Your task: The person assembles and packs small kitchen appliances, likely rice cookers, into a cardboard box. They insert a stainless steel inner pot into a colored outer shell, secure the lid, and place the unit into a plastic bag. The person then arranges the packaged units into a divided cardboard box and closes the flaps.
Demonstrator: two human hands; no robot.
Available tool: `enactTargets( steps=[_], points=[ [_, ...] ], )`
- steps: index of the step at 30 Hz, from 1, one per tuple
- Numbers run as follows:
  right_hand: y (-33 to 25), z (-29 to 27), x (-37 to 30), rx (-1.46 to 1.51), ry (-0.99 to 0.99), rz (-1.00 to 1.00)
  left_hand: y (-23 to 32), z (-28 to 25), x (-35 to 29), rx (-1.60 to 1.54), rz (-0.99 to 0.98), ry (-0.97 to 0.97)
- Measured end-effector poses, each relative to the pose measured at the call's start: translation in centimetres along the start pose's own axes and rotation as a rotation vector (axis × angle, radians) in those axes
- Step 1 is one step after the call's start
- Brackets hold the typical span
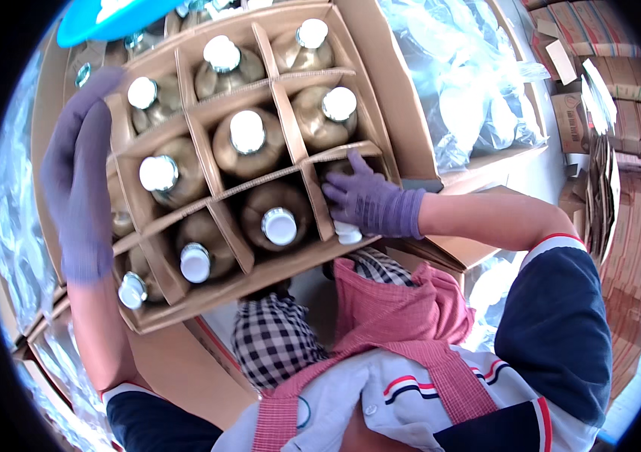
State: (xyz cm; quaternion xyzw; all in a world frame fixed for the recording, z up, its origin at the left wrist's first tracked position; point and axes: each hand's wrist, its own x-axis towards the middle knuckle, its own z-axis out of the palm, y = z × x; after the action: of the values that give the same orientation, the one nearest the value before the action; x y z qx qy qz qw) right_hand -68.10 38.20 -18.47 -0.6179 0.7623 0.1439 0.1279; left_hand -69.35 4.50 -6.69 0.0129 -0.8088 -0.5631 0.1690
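Observation:
A cardboard box (215,313) holds several clear bottles with white caps, such as one bottle (249,143), each in its own compartment of cardboard dividers (207,135). My right hand (371,202), in a purple glove, rests with spread fingers over the near right compartment. Beneath it a bottle with a white cap (348,233) is partly hidden. My left hand (83,169), gloved alike and slightly blurred, is raised over the box's left side, fingers stretched out and nothing seen in them. Past its fingertips is a bottle mouth with a greenish ring (83,74).
A bright blue basin (113,19) overlaps the box's far left corner. At right stands an open carton with clear plastic-wrapped things (463,83). Flattened cardboard (603,203) and stacked cartons (640,226) lie farther right. More plastic-wrapped goods (15,218) are at left.

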Motion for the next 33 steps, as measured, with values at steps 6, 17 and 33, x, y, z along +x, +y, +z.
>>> enactTargets(
  steps=[6, 17, 33],
  points=[
    [1.9, -5.6, -0.1, 0.257, -0.126, -0.009, 12.2, 1.7, -7.7, -0.202, 0.265, -0.612],
    [2.2, -17.9, -1.1, 0.834, 0.932, 0.283, 14.2, -4.8, -13.2, -0.408, 0.264, -0.337],
    [-21.7, -16.1, -12.5, 0.702, 0.687, 0.236, -2.0, -17.3, -36.6, 1.048, -0.23, 0.102]
  ],
)
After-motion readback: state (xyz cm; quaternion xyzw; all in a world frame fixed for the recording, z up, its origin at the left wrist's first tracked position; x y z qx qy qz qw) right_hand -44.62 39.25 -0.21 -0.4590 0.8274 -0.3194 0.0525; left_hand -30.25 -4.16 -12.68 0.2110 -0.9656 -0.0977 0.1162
